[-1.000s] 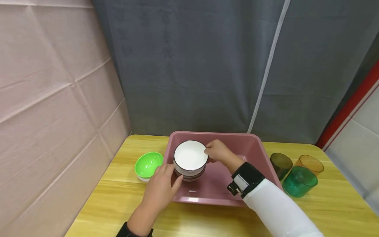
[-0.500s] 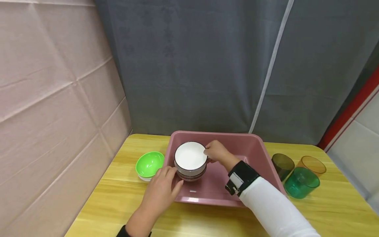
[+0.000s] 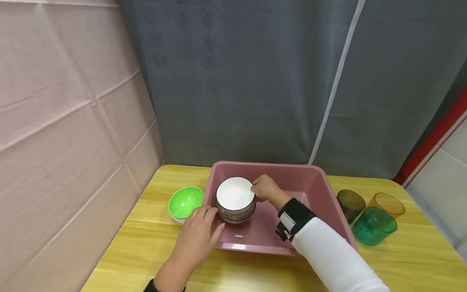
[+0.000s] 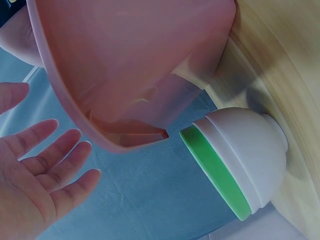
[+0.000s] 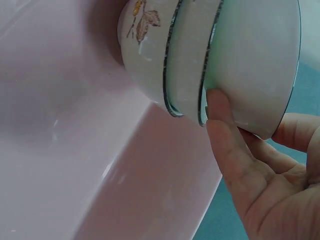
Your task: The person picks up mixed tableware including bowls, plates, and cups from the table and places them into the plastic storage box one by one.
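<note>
At the left end of a pink basin, my right hand pinches the right rim of a white bowl with a dark edge. In the right wrist view the thumb lies at its rim and the fingers under its side. Below it sit two stacked bowls with dark rims and a leaf pattern; the held bowl sits partly inside the upper one. My left hand hovers by the basin's near left rim, fingers spread and holding nothing, its fingertips close to the stack in the head view.
Left of the basin, a green-lined bowl is stacked with white outer bowls on the wooden table. To the right stand a dark cup, an orange cup and a green cup. A grey curtain hangs behind.
The white bowl in my right hand has sunk a little onto the stack beneath it. My left hand's thumb has drawn slightly away from the stack.
</note>
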Action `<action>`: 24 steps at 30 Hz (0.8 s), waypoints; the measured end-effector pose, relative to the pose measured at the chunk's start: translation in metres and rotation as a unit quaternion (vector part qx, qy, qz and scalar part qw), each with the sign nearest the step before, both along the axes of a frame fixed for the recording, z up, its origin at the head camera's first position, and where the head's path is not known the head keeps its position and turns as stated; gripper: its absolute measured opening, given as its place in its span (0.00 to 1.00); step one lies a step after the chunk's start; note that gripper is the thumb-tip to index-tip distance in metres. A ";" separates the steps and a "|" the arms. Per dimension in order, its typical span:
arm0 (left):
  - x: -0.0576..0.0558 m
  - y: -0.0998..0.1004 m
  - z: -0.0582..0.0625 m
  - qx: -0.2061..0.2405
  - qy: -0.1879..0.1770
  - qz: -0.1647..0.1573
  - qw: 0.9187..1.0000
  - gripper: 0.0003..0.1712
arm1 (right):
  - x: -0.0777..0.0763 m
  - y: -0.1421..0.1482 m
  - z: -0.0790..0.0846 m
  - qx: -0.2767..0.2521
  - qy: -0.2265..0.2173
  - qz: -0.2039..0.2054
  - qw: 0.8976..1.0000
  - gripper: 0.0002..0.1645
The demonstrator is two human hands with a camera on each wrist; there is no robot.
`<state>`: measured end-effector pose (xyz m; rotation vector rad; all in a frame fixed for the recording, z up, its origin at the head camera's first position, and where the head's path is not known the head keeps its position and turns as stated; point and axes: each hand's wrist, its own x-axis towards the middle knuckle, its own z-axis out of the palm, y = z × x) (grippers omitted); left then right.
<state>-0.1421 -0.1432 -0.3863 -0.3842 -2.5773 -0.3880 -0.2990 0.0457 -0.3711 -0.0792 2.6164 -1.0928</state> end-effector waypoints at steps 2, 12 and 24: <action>0.000 0.000 -0.001 0.000 -0.002 0.001 1.000 0.19 | -0.001 0.000 -0.002 0.002 -0.002 -0.002 1.000 0.13; 0.001 -0.002 -0.003 0.005 -0.005 0.009 1.000 0.21 | -0.001 -0.003 -0.001 0.016 0.008 0.003 1.000 0.11; 0.003 -0.004 -0.004 0.011 -0.001 0.013 1.000 0.20 | -0.002 -0.003 0.000 0.039 0.018 -0.006 0.999 0.11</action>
